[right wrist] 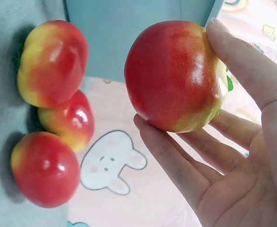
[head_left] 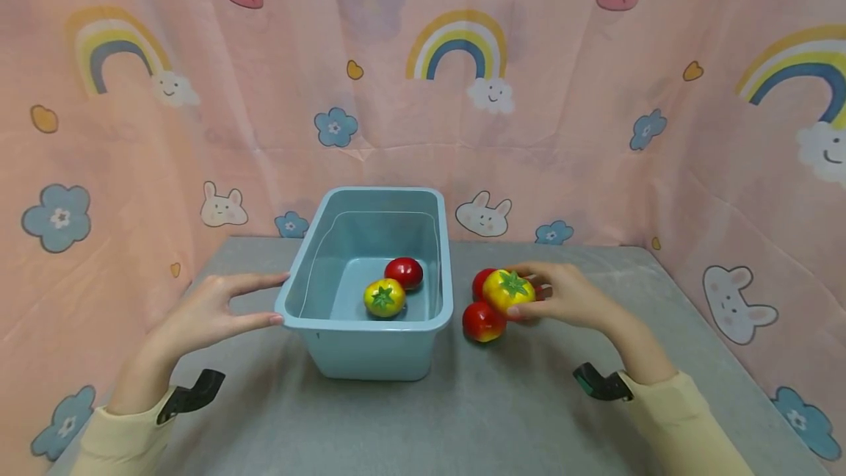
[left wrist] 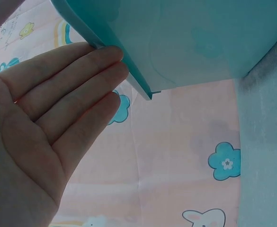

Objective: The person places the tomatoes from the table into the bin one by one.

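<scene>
My right hand [head_left: 562, 296] holds a yellow-and-red tomato [head_left: 509, 291] with a green star-shaped top, thumb on one side and fingers on the other. In the right wrist view this tomato [right wrist: 176, 75] is off the table, and several other tomatoes [right wrist: 53, 64] rest below it. The head view shows a red tomato [head_left: 484, 323] in front of the held one, others partly hidden. My left hand [head_left: 205, 307] touches the left rim of a light-blue bin [head_left: 363, 351] with straight fingers. Inside the bin lie a yellow-topped tomato [head_left: 384, 298] and a red tomato [head_left: 404, 272].
The bin stands upright on a grey table [head_left: 410, 432], its opening facing up. A pink curtain [head_left: 396, 153] printed with rainbows, flowers and rabbits hangs behind the table and along its sides.
</scene>
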`<act>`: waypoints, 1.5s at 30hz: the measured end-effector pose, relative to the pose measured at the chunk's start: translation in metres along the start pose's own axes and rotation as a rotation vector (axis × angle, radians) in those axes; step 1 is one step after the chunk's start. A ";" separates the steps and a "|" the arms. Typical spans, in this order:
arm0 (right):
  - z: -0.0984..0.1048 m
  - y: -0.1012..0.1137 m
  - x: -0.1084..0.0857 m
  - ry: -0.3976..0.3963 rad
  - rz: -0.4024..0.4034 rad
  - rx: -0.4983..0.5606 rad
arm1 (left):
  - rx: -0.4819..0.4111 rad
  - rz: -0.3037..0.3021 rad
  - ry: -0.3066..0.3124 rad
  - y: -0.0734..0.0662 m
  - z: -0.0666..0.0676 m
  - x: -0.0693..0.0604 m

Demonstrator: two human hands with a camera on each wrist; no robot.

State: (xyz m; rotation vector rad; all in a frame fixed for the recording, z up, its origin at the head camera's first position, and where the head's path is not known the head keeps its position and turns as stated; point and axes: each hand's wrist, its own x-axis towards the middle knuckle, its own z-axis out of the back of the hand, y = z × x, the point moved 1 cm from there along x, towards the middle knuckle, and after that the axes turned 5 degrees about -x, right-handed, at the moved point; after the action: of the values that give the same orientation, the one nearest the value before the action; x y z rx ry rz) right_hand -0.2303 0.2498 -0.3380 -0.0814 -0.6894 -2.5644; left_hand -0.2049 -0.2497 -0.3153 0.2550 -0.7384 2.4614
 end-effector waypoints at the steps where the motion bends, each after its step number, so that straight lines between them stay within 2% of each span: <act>1: 0.001 0.001 0.002 0.001 0.001 0.001 | -0.003 0.002 0.001 0.000 0.000 0.000; 12: 0.010 0.013 0.019 0.008 0.058 0.005 | -0.007 0.004 0.004 -0.003 0.001 0.000; 18: 0.015 0.018 0.025 0.016 0.057 0.001 | -0.011 0.009 0.008 -0.002 0.000 0.000; 23: 0.020 0.025 0.030 0.017 0.070 0.025 | -0.013 -0.005 0.001 -0.002 0.000 0.000; 33: 0.029 0.039 0.042 0.007 0.101 -0.001 | -0.014 -0.021 -0.012 0.001 -0.001 0.000; 45: 0.034 0.058 0.058 0.019 0.140 -0.007 | -0.009 -0.001 -0.003 0.000 -0.001 -0.001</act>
State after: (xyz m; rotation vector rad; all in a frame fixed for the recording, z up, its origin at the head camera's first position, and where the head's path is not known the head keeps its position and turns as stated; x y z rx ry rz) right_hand -0.2570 0.1968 -0.2709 -0.1036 -0.6449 -2.4308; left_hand -0.2044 -0.2495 -0.3160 0.2554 -0.7510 2.4569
